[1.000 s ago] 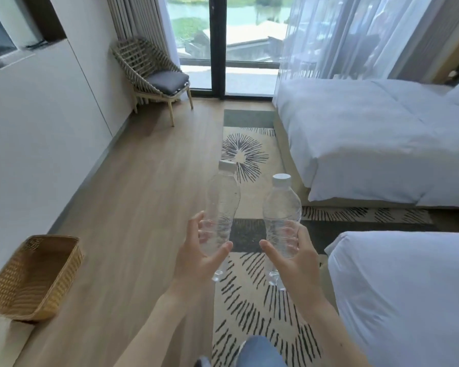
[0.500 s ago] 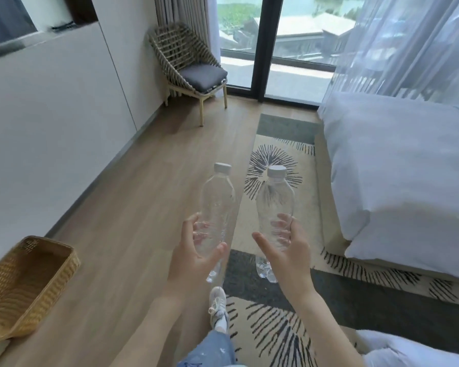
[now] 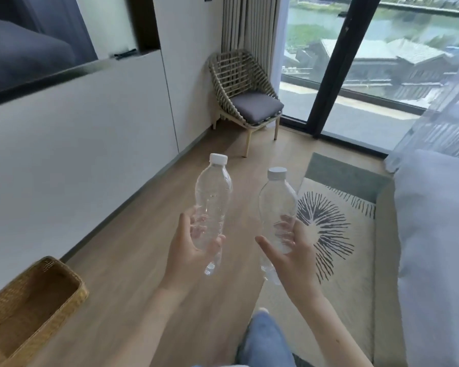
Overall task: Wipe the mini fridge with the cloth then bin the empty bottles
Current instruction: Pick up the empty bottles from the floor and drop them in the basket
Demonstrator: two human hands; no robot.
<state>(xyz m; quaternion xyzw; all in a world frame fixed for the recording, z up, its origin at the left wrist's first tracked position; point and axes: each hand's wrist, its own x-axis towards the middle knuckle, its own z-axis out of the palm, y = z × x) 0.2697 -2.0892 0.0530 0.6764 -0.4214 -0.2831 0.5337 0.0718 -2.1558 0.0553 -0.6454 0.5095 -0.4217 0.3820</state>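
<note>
I hold two clear empty plastic bottles with white caps upright in front of me. My left hand [image 3: 188, 250] grips the left bottle [image 3: 214, 197] around its lower half. My right hand [image 3: 292, 252] grips the right bottle [image 3: 277, 202] the same way. A woven wicker basket [image 3: 29, 308], open on top and with nothing inside it, stands on the wooden floor at the lower left, below and left of my left hand. No fridge or cloth is in view.
A white cabinet wall [image 3: 85, 144] runs along the left. A wicker chair [image 3: 243, 99] with a grey cushion stands in the far corner by the glass door [image 3: 382, 75]. A patterned rug [image 3: 329, 223] and a white bed [image 3: 435, 234] lie to the right.
My view has turned left and moved forward: the bed slid to the right edge, the chair and cabinet wall came closer. Both hands kept their grip on the bottles.
</note>
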